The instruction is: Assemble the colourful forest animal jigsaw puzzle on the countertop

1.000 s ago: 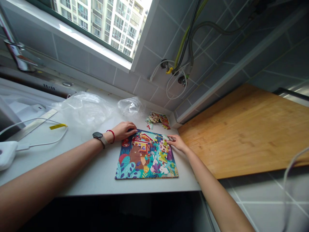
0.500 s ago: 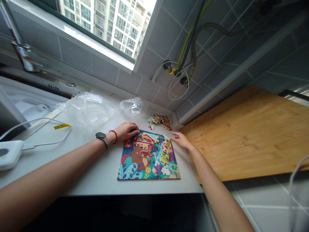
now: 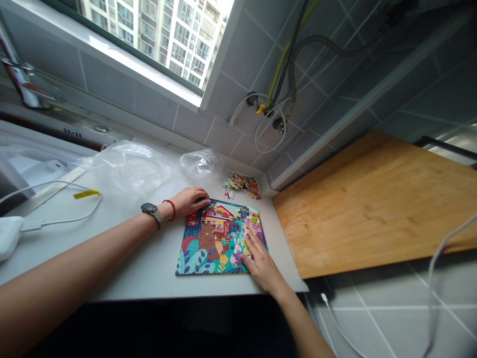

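Note:
A colourful jigsaw puzzle (image 3: pixel 214 248) lies in its board on the pale counter, with a red barn, plants and white rabbits in the picture. My left hand (image 3: pixel 190 201), with a watch and a red bracelet on the wrist, has its fingers closed at the board's upper left corner. Over the right part of the puzzle lies my right hand (image 3: pixel 261 263), fingers stretched out and thumb apart, touching the yellow-green and purple pieces. It hides the lower right corner. Behind the board is a heap of loose puzzle pieces (image 3: pixel 242 183).
Clear plastic bags (image 3: pixel 130 166) lie at the back left of the counter (image 3: pixel 149 268). A white charger (image 3: pixel 10 237) with a cable stands at the left. On the right is a wooden board (image 3: pixel 372 209). Hoses and cables hang along the tiled wall.
My right hand has moved from beside the board's upper right edge down and left onto the puzzle. My left hand stays at the corner. The view has shifted slightly.

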Available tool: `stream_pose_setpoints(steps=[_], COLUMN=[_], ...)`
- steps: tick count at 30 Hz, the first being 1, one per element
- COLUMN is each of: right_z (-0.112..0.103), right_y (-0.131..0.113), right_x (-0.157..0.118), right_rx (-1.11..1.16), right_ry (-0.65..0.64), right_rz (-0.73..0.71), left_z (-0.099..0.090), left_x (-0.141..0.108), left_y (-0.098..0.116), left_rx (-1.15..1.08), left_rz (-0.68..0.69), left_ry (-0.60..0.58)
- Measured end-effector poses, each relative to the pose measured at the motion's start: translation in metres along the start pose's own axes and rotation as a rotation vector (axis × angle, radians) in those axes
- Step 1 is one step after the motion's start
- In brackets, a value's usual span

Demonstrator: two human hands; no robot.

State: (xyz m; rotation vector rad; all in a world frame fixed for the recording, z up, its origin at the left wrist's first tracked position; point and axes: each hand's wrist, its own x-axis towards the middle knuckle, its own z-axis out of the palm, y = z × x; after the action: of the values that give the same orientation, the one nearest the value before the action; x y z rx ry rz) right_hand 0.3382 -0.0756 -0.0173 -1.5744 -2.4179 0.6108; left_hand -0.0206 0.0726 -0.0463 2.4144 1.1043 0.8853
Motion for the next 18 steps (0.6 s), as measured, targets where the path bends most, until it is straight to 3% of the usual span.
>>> stream_pose_setpoints(steps=[4,6,11,14,18], right_z=[0.004,-0.002,-0.035,-0.048,-0.053], right_y=[-0.017,-0.013,0.038,0.068,0.086], right_x=[-0.01,-0.002,0.054,0.081,0.096], right_rx=[-0.004,-0.003,-0.043,-0.049,0.01], right_ry=[-0.075,-0.041,0.185,0.103,0.096], right_rz=[-0.065,-0.071,0.034,0.104,0.048], left_z=[0.001,0.002,0.003,0.002,0.002], left_x=[0.0,0.0,0.0,0.0,0.0], left_y=[-0.001,-0.002,-0.004,-0.004,-0.004], left_rx=[-0.003,-0.007,-0.018,-0.021,-0.017], left_rz=[-0.001,-0.001,-0.003,-0.003,-0.014], left_ry=[0.0,0.001,0.004,0.001,-0.005])
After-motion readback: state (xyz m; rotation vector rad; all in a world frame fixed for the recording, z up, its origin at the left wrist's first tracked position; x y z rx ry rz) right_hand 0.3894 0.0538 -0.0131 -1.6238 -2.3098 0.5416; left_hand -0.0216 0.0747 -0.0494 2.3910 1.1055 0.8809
